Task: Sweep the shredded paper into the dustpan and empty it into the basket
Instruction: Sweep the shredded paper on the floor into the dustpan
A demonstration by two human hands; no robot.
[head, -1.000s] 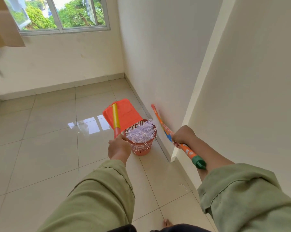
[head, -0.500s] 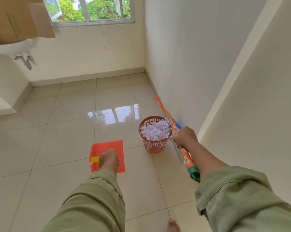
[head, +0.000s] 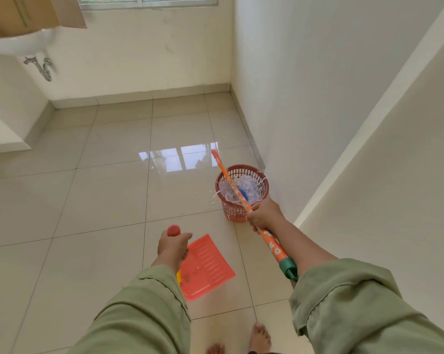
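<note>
Near: the left hand (head: 173,247) clenches the dustpan (head: 206,267) handle; the pan appears empty, low over the floor (head: 100,200). The right hand (head: 263,215) clenches the broom (head: 272,245). Far: the paper (head: 251,189) fills the basket (head: 235,212). Collect stray shreds beside the basket; keep the broom clear of the rim.

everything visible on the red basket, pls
The round red plastic lattice basket stands upright on the glossy tiled floor, close beside the cream wall. Its openwork sides taper downward. White shredded paper fills it, with strands poking over the rim. The orange floral broom handle, held in the right hand, crosses over its opening.
</note>
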